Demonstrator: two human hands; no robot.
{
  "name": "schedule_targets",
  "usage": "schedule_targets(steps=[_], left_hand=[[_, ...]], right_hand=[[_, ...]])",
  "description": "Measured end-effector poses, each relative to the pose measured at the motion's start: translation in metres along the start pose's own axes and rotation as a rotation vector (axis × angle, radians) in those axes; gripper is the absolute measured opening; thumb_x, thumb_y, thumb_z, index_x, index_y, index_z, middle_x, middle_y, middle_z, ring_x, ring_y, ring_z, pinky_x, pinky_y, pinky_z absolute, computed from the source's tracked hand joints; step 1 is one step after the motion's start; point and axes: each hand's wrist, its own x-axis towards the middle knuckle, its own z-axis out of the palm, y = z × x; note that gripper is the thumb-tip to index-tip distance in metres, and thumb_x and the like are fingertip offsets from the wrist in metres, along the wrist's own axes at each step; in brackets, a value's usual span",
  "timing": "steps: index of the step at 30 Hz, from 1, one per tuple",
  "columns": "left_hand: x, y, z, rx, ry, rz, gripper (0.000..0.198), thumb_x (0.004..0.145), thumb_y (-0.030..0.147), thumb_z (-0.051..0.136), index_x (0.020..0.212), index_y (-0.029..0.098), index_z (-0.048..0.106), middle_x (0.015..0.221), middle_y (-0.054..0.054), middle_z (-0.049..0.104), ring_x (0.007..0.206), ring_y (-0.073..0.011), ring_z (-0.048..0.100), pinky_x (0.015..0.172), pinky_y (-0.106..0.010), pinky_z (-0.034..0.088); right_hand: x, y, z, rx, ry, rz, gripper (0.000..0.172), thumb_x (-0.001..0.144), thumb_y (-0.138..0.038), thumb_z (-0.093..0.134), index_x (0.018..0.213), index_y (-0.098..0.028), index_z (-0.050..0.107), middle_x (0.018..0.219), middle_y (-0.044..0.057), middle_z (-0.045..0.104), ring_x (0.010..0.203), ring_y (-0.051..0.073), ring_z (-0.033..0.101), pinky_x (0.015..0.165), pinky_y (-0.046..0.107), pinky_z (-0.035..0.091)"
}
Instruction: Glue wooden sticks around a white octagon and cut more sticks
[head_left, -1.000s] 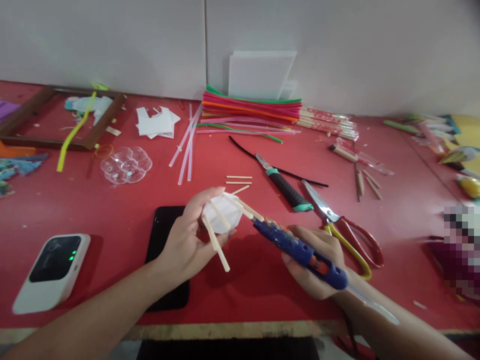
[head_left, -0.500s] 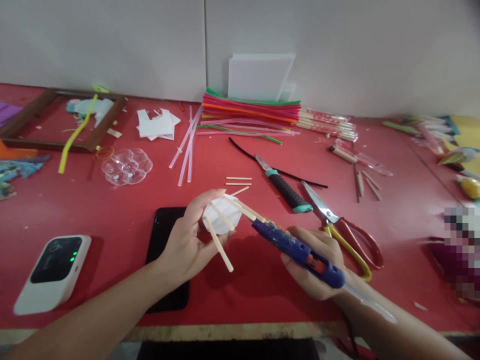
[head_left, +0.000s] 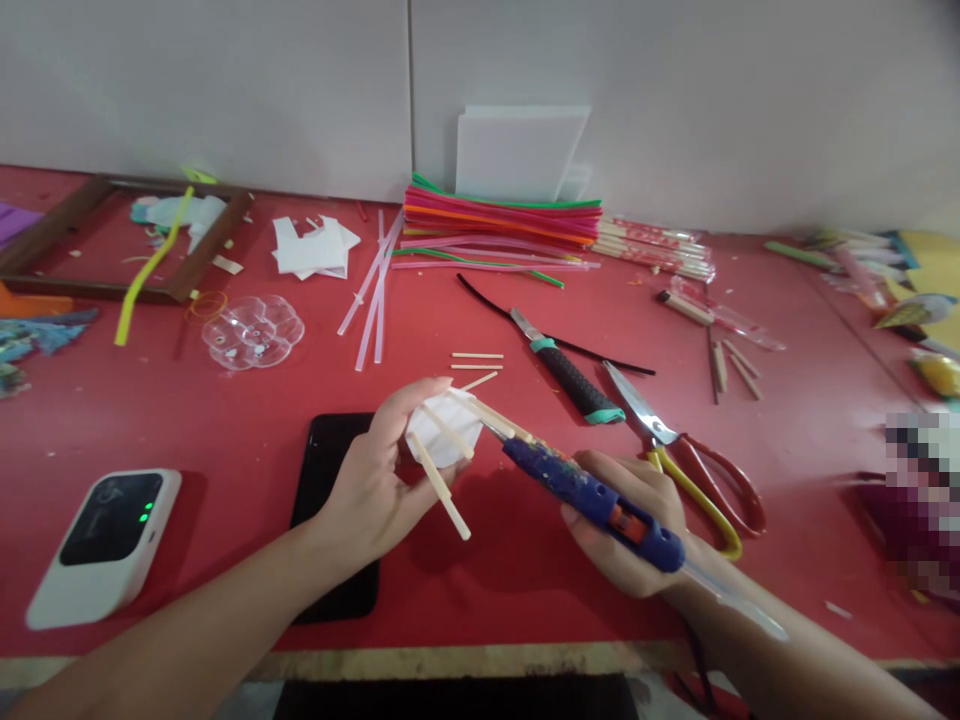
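Observation:
Between the thumb and fingers of my left hand is a small white disc, tilted, with several thin wooden sticks standing out from its face. My right hand is wrapped round a blue hot glue gun; a clear glue stick sticks out of its back end. The gun's nozzle points at the disc's right side, by the base of the sticks there. Whether the tip touches is hard to make out. Just beyond the disc, short loose sticks lie on the red table.
A black phone lies under my left wrist, and a white device stands further left. Scissors, a black-handled knife and a black pipe cleaner lie right of centre. Bundled coloured pipe cleaners rest by the wall.
Very little differs. The disc with its sticks and the glue gun have shifted only slightly; both hands keep their holds.

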Motion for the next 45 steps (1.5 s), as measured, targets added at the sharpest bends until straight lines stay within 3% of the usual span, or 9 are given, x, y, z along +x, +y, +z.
schedule_targets(steps=[21,31,38,41,45], left_hand=[[-0.001,-0.003,0.002,-0.093,-0.002,-0.039,0.074,0.081,0.02,0.081,0.143,0.035,0.046,0.122,-0.004,0.07,0.102,-0.0224,0.074,0.089,-0.036,0.063],[0.001,-0.002,0.001,-0.037,-0.016,0.011,0.069,0.083,0.02,0.079,0.143,0.032,0.046,0.115,-0.003,0.073,0.093,-0.0175,0.075,0.084,-0.028,0.063],[-0.001,-0.006,0.0,-0.024,-0.06,0.014,0.064,0.087,0.019,0.074,0.143,0.03,0.046,0.118,-0.005,0.071,0.095,-0.0186,0.075,0.087,-0.032,0.063],[0.001,-0.003,-0.001,0.022,-0.013,0.019,0.065,0.085,0.021,0.076,0.142,0.029,0.047,0.122,-0.006,0.07,0.098,-0.0198,0.074,0.088,-0.033,0.062],[0.007,0.007,-0.002,0.043,0.07,0.009,0.065,0.081,0.02,0.08,0.138,0.027,0.048,0.118,-0.005,0.071,0.095,-0.0188,0.075,0.083,-0.03,0.064]], right_hand=[[-0.002,0.002,0.001,0.011,0.004,-0.036,0.016,0.077,-0.014,0.055,0.085,-0.024,0.046,0.066,-0.006,0.04,0.049,0.011,0.038,0.045,0.027,0.029],[0.003,-0.004,-0.002,-0.035,-0.018,-0.029,0.013,0.077,-0.018,0.054,0.083,-0.025,0.045,0.064,-0.005,0.043,0.048,0.012,0.04,0.045,0.027,0.031],[0.008,-0.009,-0.007,-0.123,-0.062,-0.02,0.016,0.078,-0.02,0.052,0.079,-0.026,0.037,0.06,-0.006,0.041,0.046,0.011,0.038,0.044,0.026,0.03],[0.009,-0.009,-0.009,-0.195,-0.092,0.02,0.018,0.076,-0.022,0.053,0.077,-0.026,0.036,0.059,-0.007,0.041,0.045,0.011,0.039,0.044,0.025,0.031],[0.008,-0.007,-0.008,-0.311,-0.061,0.107,0.007,0.079,-0.022,0.052,0.079,-0.025,0.045,0.058,-0.006,0.049,0.044,0.011,0.044,0.045,0.025,0.033]])
